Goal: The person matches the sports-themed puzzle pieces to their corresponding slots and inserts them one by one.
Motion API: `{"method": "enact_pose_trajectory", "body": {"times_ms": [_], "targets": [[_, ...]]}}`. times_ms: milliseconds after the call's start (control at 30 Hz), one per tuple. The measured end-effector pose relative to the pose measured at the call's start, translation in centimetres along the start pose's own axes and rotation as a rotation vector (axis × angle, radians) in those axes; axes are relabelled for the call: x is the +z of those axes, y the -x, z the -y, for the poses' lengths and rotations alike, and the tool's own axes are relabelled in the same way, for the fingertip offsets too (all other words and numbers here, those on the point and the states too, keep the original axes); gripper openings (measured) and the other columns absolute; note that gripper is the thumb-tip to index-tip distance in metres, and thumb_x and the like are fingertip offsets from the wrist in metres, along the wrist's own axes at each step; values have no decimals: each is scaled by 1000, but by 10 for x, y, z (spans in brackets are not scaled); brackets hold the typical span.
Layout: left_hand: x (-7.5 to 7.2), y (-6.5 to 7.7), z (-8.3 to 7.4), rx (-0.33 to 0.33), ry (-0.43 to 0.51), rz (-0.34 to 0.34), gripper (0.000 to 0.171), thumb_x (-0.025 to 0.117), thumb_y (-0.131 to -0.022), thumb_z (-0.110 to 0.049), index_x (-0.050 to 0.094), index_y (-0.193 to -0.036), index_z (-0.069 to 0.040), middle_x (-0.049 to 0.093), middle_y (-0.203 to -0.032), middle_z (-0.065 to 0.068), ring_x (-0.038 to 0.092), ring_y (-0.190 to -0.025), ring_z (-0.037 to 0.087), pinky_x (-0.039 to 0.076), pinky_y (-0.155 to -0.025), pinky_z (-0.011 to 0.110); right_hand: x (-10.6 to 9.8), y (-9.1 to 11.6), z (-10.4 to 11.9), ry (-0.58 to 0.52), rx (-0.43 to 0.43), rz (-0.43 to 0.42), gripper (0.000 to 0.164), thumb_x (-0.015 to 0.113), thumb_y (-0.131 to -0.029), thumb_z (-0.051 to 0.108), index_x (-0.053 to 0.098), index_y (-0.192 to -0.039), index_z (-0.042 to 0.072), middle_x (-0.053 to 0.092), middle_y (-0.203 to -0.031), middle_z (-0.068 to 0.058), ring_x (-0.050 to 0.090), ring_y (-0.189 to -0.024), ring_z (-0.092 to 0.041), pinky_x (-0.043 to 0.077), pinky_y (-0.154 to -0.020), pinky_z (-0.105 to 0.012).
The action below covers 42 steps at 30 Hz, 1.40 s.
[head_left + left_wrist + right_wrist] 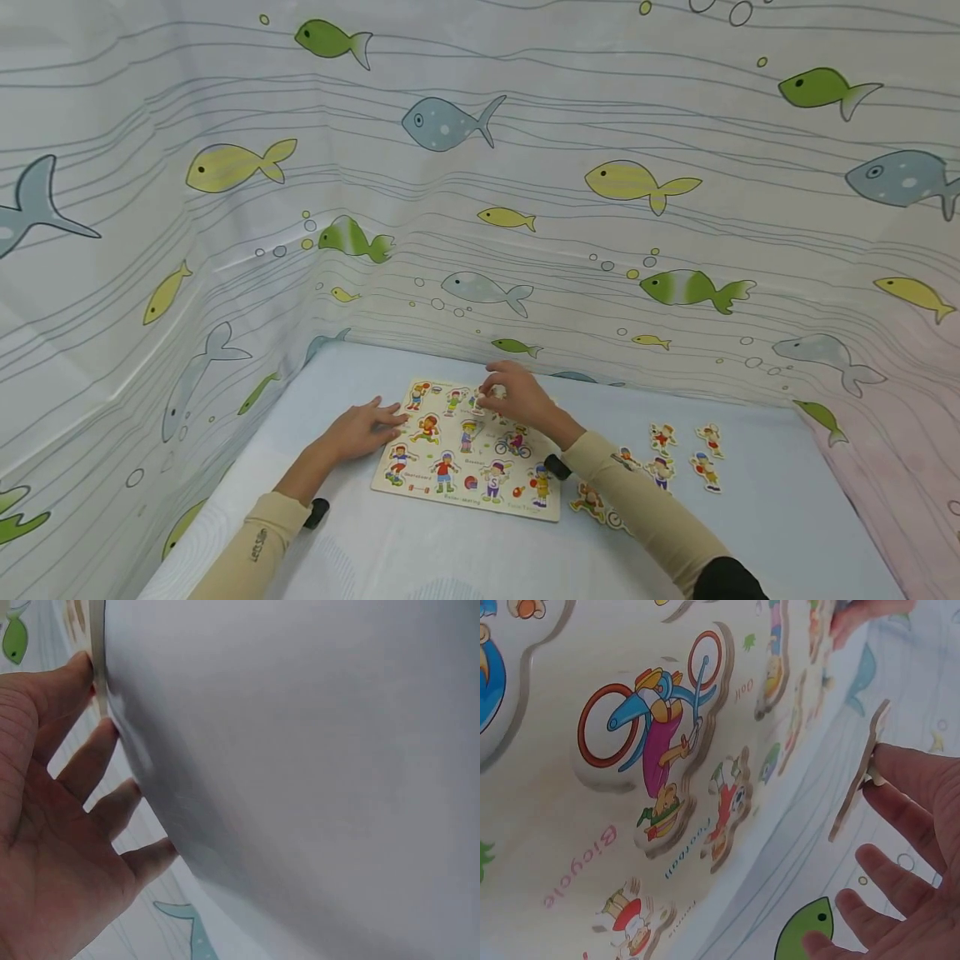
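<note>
A pale wooden puzzle board [491,450] lies on the white tabletop, with cartoon children doing sports printed in its recesses. At its left edge rests my left hand [360,432], fingers spread and fairly straight; in the left wrist view the fingertips touch the board's rim and the tabletop. My right hand [517,397] is over the upper part of the board. Between thumb and index finger it pinches a thin wooden puzzle piece [859,776], seen edge-on in the right wrist view and held off the board; its picture is hidden. The bicycle picture [660,735] shows near this hand.
Loose puzzle pieces lie right of the board, among them one near the right sleeve [588,503] and a puzzle piece farther right [705,472]. My right forearm crosses over some of them. A fish-patterned curtain [480,250] rises behind the table.
</note>
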State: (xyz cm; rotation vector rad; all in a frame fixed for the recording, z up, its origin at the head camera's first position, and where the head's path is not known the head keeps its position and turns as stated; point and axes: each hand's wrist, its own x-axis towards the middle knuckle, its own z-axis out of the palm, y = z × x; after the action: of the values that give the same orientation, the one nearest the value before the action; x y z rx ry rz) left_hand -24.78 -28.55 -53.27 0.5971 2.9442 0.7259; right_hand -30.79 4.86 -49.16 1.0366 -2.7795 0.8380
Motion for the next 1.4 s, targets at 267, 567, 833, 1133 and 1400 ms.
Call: {"method": "enact_pose_trajectory", "body": {"times_ms": [267,567,833,1133,1400], "targets": [[-1,1,-1,5,3,-2,33,67,-95,-26,70,-124,-12,55,-139,14,36,-134,53,24,-100,78,9,-9,5,20,-15,19,13,73,-91,30,74,-91,17,54,-139,-15,44,-134,-32,40,-106,-50],[-1,-1,-2,1,7,8,34,66,-95,-28,69,-125,-12,55,-139,14,36,-134,53,26,-102,75,17,-18,7,36,-33,20,10,73,-91,27,73,-90,17,56,-137,-14,47,-132,-29,43,-104,-48],[-1,-1,-3,7,22,13,34,66,-95,-28,69,-125,-12,55,-139,14,36,-133,54,26,-102,75,22,-27,14,113,-67,25,11,75,-89,25,74,-91,15,61,-131,-12,50,-128,-29,43,-104,-45],[1,-1,-2,12,10,14,34,65,-96,-30,69,-125,-13,55,-139,14,36,-133,54,25,-99,77,32,-37,20,87,-8,87,9,74,-89,24,75,-90,15,60,-133,-13,49,-129,-28,42,-105,-46],[0,-1,-1,-5,14,12,33,67,-94,-27,70,-125,-13,55,-139,13,35,-134,53,24,-101,77,43,-45,14,88,36,77,7,74,-89,26,74,-85,19,66,-112,-1,55,-114,-21,47,-95,-42]]}}
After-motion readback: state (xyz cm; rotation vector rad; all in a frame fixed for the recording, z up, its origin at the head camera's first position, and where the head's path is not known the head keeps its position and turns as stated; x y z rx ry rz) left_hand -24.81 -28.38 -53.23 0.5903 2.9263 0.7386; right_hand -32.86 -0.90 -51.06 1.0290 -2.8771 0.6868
